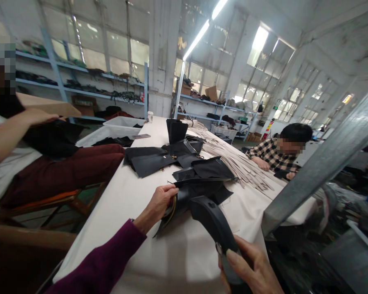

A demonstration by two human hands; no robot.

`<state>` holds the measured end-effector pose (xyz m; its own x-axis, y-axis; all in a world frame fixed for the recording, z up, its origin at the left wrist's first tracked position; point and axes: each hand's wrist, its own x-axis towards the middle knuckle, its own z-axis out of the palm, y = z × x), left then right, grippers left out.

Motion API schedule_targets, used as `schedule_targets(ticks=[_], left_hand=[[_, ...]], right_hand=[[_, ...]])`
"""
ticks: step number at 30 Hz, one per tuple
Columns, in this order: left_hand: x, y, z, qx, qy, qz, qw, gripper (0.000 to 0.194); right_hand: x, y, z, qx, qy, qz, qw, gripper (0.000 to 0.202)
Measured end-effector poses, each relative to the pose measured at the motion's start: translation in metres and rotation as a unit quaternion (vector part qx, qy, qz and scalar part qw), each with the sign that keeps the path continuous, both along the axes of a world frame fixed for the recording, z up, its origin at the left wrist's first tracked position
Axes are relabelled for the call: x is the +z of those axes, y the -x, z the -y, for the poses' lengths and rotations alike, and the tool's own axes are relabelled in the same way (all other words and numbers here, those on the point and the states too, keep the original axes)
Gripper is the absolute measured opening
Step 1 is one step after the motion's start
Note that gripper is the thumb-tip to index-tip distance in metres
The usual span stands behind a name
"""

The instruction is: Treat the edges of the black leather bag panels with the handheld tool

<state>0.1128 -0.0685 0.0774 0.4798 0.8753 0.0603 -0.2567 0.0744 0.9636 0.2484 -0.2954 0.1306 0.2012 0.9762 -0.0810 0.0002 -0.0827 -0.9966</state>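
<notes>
My left hand (162,201) pinches the near left corner of a black fabric piece (199,188), beside a curved strip with a gold-coloured edge. My right hand (251,265) grips a black curved handheld tool (213,222) with a round button on its side; its exact kind I cannot make out. The tool's broad head is close in front of the black piece, and whether they touch is unclear. Just beyond lie more black pieces (150,160) with small gold-coloured metal fittings. Behind them a folded black stack (176,130) stands upright.
The pieces lie on a white-covered table (110,228). Long pale strips (233,157) spread along its right side. A slanted metal post (322,157) rises at the right edge. One person sits at left holding black cloth (53,136); another in a checked shirt (271,155) works across the table.
</notes>
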Motion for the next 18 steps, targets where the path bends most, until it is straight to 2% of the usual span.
schedule_targets(ticks=[2,5,9,12,15,18], left_hand=[[0.0,0.001,0.002,-0.002,0.005,0.008,1.0,0.027],[0.002,0.003,0.008,-0.009,-0.006,0.008,1.0,0.027],[-0.004,-0.001,0.025,-0.048,-0.038,-0.031,0.998,0.027],[-0.012,-0.009,0.032,-0.035,-0.008,-0.03,0.999,0.026],[-0.019,-0.015,0.025,0.005,0.083,0.03,0.996,0.024],[-0.02,-0.016,0.011,0.014,0.145,0.063,0.987,0.023]], right_hand=[[0.001,0.002,-0.014,0.04,-0.014,-0.002,0.999,0.042],[0.003,0.003,-0.032,0.055,-0.031,0.029,0.998,0.039],[0.003,0.0,-0.059,0.036,-0.06,0.05,0.996,0.034],[0.007,-0.009,-0.075,0.001,-0.066,0.057,0.996,0.034],[0.018,-0.022,-0.07,-0.024,-0.074,0.059,0.995,0.034],[0.029,-0.036,-0.043,-0.041,-0.067,0.069,0.995,0.033]])
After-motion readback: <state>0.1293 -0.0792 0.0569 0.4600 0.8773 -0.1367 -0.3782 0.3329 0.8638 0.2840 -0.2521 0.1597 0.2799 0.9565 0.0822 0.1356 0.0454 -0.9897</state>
